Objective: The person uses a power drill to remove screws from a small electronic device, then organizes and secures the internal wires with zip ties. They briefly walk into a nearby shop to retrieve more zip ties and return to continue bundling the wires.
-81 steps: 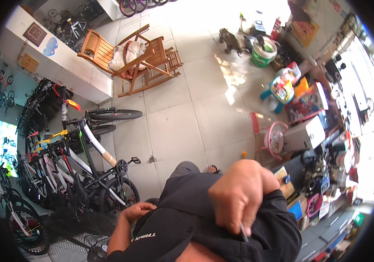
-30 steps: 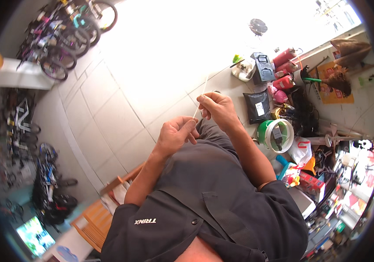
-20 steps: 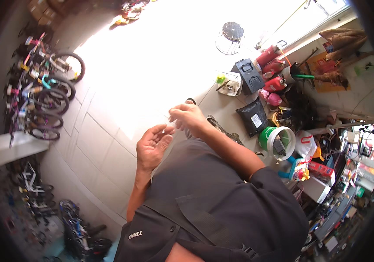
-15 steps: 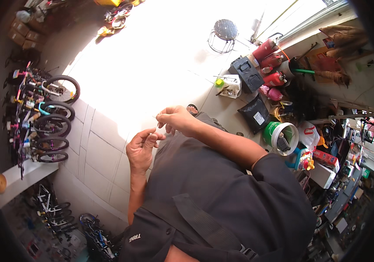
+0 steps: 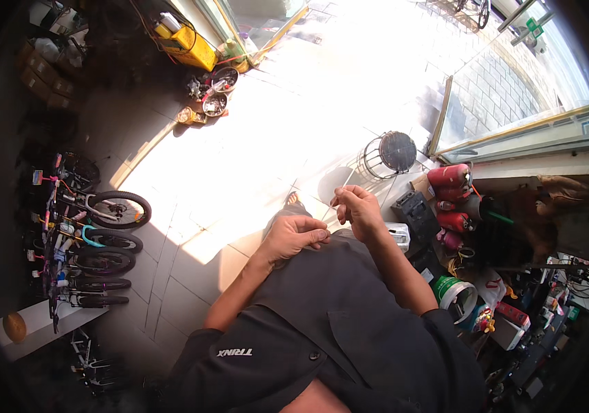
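My two hands are raised in front of my dark shirt, a small gap between their fingertips. The thumb and fingers of my left hand [image 5: 294, 237] are pressed together in a pinch. My right hand [image 5: 358, 208], slightly farther out, is also closed, its thumb against curled fingers. Anything held in either pinch is too small to make out. Below them a sandalled foot [image 5: 293, 199] shows on the sunlit tiles.
A round black stool [image 5: 398, 151] stands ahead to the right. Beyond my right hand are a black toolbox [image 5: 415, 215], red fire extinguishers [image 5: 449, 177] and a green-white bucket [image 5: 455, 297]. Bicycles [image 5: 105, 258] line the left; a yellow box [image 5: 195, 48] stands far off near the doorway.
The view has swung so the doorway and stool show more fully. Both hands have shifted right in the picture, and my right hand now sits beside the left rather than reaching across.
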Demonstrator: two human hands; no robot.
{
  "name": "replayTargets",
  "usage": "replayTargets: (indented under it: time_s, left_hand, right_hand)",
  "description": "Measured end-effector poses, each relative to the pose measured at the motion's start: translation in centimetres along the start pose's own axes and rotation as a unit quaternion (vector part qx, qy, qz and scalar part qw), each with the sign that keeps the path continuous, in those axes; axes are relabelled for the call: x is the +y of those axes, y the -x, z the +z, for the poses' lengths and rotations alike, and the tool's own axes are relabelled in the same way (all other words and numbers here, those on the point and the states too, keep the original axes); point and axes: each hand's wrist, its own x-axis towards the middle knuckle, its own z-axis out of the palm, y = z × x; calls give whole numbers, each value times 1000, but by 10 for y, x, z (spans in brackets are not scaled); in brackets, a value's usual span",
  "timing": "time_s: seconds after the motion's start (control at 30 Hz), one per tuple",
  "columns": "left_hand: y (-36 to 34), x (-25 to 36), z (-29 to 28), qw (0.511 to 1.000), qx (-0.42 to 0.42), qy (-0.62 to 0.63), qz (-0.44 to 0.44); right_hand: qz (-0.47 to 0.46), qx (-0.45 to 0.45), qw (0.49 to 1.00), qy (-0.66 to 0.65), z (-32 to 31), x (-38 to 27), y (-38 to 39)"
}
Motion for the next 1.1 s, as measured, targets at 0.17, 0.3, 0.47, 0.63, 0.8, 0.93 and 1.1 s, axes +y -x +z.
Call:
replayTargets:
  time_s: [0.17,0.3,0.47,0.63,0.8,0.93,1.1]
  left_hand:
    - [-94,111,-32,996,-70,-13,-45]
    - [-187,185,-49,989,-124,-62,-50]
    - [-313,255,-63,992,-83,-88,-25]
    - [-399,343,-58,993,-36,-115,1]
    - [-497,412,-59,988,-43,-136,52]
    - [-590,476,-64,987,-76,-135,54]
    - [-728,572,-84,982,-119,-131,69]
  right_hand:
    - [-64,59,996,-9,11,-80,-79]
    - [-41,94,992,-72,7,-129,-156]
    - [-44,81,994,-67,1,-218,-281]
    - [-22,50,998,-39,1,-323,-380]
    - [-35,41,998,-25,-11,-412,-468]
    - [-49,29,998,8,-23,-481,-545]
    - [-63,63,996,20,-33,-564,-655]
